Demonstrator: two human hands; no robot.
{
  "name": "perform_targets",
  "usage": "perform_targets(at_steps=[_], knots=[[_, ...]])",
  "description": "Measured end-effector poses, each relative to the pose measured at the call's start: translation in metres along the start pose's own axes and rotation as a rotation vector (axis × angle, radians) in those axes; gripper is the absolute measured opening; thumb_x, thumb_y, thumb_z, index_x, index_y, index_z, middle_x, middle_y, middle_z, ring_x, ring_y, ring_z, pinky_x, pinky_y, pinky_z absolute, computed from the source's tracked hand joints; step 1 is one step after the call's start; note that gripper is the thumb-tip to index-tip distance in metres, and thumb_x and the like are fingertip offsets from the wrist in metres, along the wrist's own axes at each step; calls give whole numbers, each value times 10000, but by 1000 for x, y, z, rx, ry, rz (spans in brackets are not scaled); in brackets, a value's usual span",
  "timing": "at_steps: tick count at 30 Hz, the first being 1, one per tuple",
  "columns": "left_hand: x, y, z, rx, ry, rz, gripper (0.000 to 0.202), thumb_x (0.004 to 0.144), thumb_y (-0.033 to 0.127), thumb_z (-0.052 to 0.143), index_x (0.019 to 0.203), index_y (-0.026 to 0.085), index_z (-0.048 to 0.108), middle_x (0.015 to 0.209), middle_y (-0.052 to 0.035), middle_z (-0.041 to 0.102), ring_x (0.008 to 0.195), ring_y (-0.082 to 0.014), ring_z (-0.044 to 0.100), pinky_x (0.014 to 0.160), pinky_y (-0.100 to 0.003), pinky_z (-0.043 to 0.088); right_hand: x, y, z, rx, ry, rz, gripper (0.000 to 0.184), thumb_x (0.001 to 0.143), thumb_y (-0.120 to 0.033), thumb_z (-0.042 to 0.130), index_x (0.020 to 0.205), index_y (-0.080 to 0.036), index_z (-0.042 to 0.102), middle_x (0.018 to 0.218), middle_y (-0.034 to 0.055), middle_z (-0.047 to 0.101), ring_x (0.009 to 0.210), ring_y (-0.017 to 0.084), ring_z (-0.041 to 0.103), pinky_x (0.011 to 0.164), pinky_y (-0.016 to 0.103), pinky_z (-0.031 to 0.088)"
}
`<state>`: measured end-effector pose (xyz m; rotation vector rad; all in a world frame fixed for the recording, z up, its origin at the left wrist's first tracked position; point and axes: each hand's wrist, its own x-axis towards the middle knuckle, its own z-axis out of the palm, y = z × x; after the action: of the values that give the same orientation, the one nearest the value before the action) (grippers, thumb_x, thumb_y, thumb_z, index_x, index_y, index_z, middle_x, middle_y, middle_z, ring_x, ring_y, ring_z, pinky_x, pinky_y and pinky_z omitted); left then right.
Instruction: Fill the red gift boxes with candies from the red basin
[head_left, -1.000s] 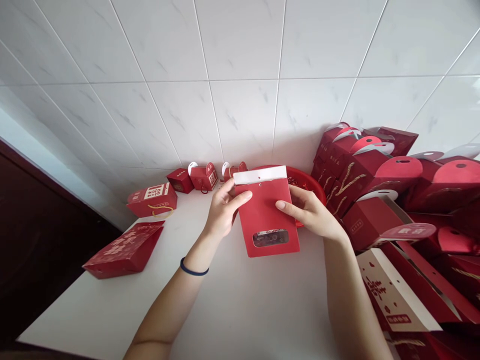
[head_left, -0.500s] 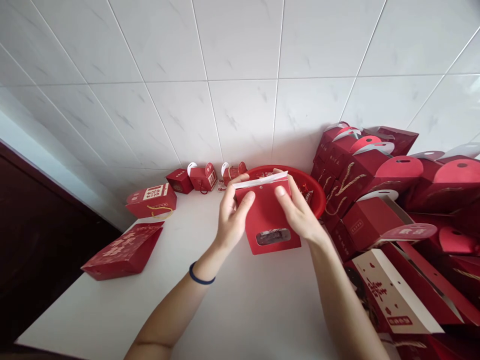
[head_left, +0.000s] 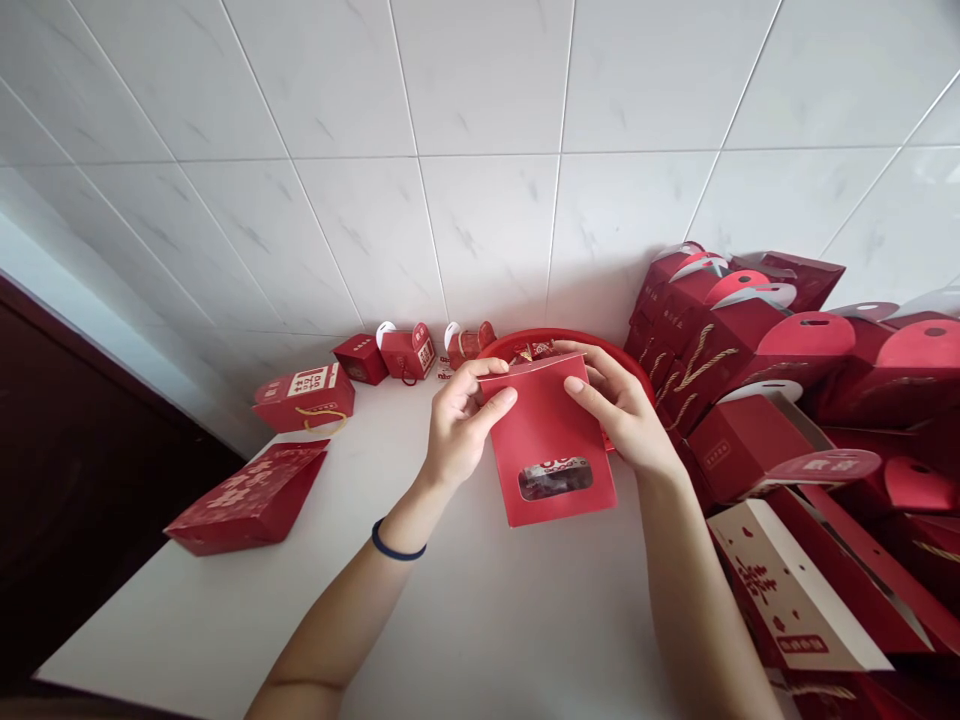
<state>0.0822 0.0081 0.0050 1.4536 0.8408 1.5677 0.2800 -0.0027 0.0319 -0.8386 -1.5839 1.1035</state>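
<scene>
I hold a flat red paper pouch with a small clear window near its bottom, above the white table. My left hand pinches its upper left corner, thumb on the front. My right hand grips the upper right edge, fingers curled over the top. The top flap is folded back, out of sight. Wrapped items show through the window. Just behind the pouch sits a red round basin.
A tall heap of red gift boxes with rope handles fills the right side. A flat red bag and a red box lie at left. Small red boxes stand by the tiled wall. The table's left edge drops off.
The white top flap that stood up a second ago has been folded over and back. Both hands moved up to the pouch's top edge, and the pouch shifted slightly right.
</scene>
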Motion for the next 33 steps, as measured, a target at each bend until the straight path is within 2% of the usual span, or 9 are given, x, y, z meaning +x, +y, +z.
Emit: perform_targets(at_steps=[3,6,9,12,15,19,26,30,33], knots=[[1,0,-1,-8,-2,16,206,775,339,802,911,227,697,833,-9,671,635,-129,589,583,-259,497,-1,1,-3,25,-12,3,537,914,-541,634,1353,-257,514,1230,89,690,1016,228,711,763,319,601],[2,1,-1,-12,-1,45,168,757,304,810,832,204,697,834,-10,660,676,-120,580,595,-237,485,-1,1,-6,20,-33,-22,565,888,-568,657,1337,-250,528,1197,88,700,993,229,716,751,320,597],[1,3,0,24,-4,74,160,754,296,803,824,196,700,852,-21,673,711,-131,588,617,-241,489,0,1,-8,-33,-4,-49,522,902,-630,600,1244,-236,602,1123,77,717,981,225,709,773,323,589],[0,4,0,70,-21,86,161,762,311,794,821,197,697,841,-23,682,689,-131,587,598,-242,486,2,3,-7,-51,43,14,449,918,-629,577,1056,-209,652,964,64,728,858,206,704,674,294,572],[0,4,-1,32,-76,47,260,750,352,809,947,215,707,921,-43,720,735,-166,648,633,-276,537,3,4,-7,-30,48,40,407,900,-600,622,958,-197,642,898,56,717,772,186,682,609,275,549],[2,3,-2,-40,-96,-19,428,761,410,814,1138,239,706,1007,-72,758,868,-232,717,740,-343,593,1,1,-4,5,81,10,359,899,-557,640,934,-200,646,892,42,708,759,171,669,628,273,546],[4,2,-9,39,-96,-22,252,800,398,804,974,220,765,842,-24,763,723,-169,689,665,-287,563,-4,-10,-2,-27,31,-44,308,891,-468,682,1011,-184,681,888,40,706,800,169,667,670,269,543],[5,4,-12,34,-117,-22,257,780,396,820,956,216,764,810,-21,756,697,-176,684,630,-288,551,-10,-23,-4,-192,-30,-58,314,921,-463,635,899,-158,706,828,39,689,751,162,638,639,269,520],[8,6,-8,-104,-106,5,338,785,449,802,1042,240,740,1000,-38,774,920,-237,726,773,-330,582,-8,-51,-10,-286,5,-62,282,905,-414,654,865,-144,723,821,39,708,745,166,646,624,267,512]])
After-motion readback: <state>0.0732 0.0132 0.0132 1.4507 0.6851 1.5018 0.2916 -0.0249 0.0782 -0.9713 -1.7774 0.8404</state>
